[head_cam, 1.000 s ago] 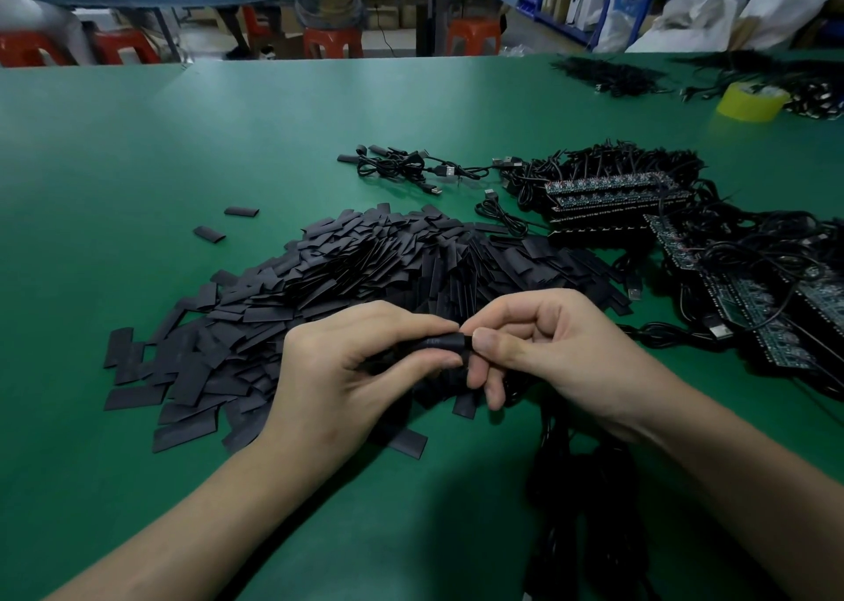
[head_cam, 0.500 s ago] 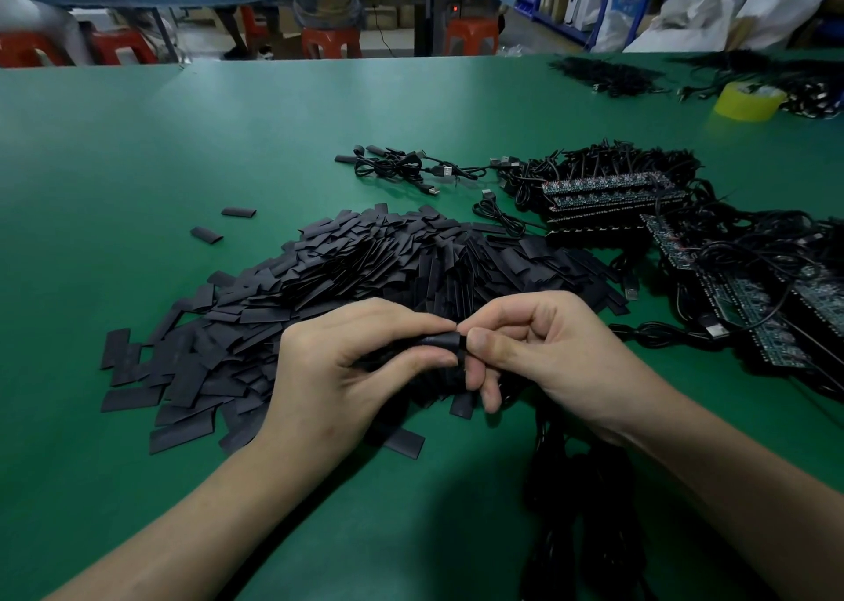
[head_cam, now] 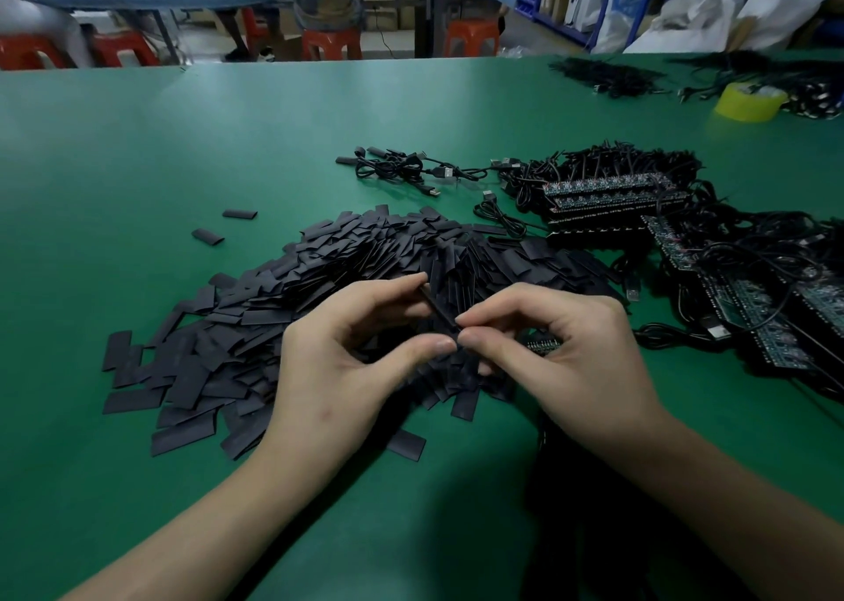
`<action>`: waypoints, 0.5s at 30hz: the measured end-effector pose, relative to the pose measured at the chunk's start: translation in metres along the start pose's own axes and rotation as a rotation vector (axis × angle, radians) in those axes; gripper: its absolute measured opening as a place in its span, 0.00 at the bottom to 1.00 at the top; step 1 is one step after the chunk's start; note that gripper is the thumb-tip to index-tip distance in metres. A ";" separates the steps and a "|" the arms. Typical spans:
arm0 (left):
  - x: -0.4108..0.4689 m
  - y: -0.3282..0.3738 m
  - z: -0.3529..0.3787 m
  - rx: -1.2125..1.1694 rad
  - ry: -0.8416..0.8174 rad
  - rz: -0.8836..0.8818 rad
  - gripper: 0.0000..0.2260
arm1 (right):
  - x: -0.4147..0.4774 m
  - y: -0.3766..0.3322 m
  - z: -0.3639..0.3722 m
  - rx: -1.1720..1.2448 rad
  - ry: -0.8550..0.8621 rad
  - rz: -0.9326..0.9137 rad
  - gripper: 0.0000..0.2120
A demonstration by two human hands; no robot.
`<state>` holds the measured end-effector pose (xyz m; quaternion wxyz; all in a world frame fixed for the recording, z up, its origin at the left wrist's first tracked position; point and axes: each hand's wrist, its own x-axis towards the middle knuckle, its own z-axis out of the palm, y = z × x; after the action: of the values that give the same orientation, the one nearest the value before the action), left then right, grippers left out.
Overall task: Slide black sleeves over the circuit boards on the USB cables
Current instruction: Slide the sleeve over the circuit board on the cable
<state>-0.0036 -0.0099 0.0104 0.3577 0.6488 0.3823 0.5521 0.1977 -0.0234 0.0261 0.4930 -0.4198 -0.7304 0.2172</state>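
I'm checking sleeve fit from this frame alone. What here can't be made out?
1. Head view: whether the sleeve holds a board yet; fingertips of the left hand and right hand cover its ends.
2. Head view: the board under the right hand, mostly hidden by curled fingers.
3. Head view: cables below the right forearm, lost in shadow and cut off by the bottom edge.

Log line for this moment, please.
step: sleeve fitting | left hand: pinches black sleeve | right hand: pinches its near end | circuit board: seen under right fingers, uncovered | sleeve pile: below hands
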 end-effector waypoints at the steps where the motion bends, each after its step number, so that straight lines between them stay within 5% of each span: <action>1: 0.000 0.000 0.001 0.002 -0.017 0.009 0.23 | 0.000 0.000 0.000 0.020 -0.009 0.018 0.03; 9: 0.002 -0.002 0.001 0.025 -0.026 0.053 0.23 | 0.003 0.000 -0.001 0.196 -0.146 0.180 0.09; 15: 0.001 -0.002 -0.002 0.150 -0.062 0.164 0.21 | 0.007 0.000 -0.010 -0.223 -0.124 -0.068 0.07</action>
<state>-0.0057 -0.0083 0.0089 0.2732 0.7198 0.3570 0.5290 0.2057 -0.0187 0.0343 0.4043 -0.4325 -0.7930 0.1433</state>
